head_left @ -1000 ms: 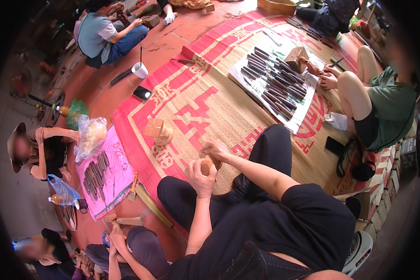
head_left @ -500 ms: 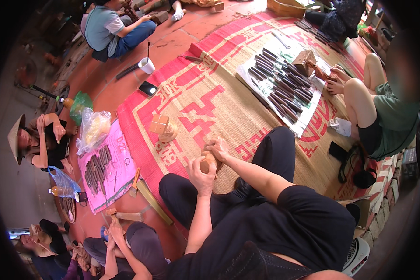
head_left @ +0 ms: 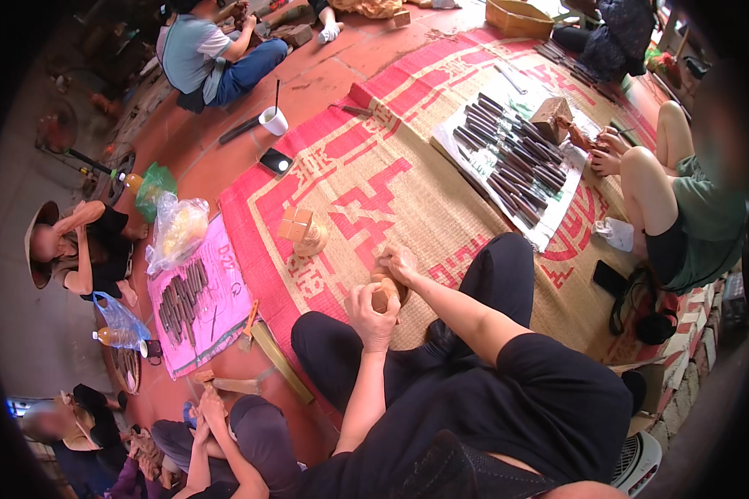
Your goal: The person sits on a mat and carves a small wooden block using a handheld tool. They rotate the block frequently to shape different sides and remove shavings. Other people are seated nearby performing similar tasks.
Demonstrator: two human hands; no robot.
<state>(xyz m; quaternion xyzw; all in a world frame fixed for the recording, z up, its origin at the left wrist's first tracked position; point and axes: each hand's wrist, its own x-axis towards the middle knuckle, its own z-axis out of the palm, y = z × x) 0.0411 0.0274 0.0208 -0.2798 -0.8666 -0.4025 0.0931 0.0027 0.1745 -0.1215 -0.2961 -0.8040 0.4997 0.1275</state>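
Observation:
Between my crossed legs is a small light-brown wooden piece (head_left: pixel 382 298) with a flat near end and a rounded far part. My left hand (head_left: pixel 369 316) is wrapped round its near end, thumb and fingers on opposite sides. At the far end, my right hand (head_left: pixel 399 264) is closed, its bent fingertips against the wood. Whether something small is pinched in those fingers is hidden. Ahead and to the left, another wooden piece (head_left: pixel 305 231), with a blocky top and a rounded lower part, stands on the patterned red and straw-coloured mat (head_left: pixel 441 200).
Several dark-handled carving tools (head_left: pixel 516 158) lie on a white cloth ahead right; more lie on a pink sheet (head_left: pixel 225 274) at left. A phone (head_left: pixel 275 161) and white cup (head_left: pixel 274 121) are farther off. A brush (head_left: pixel 250 320) lies near left. Other people sit around, one close by at right.
The whole view has shifted slightly, so the surroundings appear farther right. Both my hands stay at the wooden piece, with the right fingers still at its far end.

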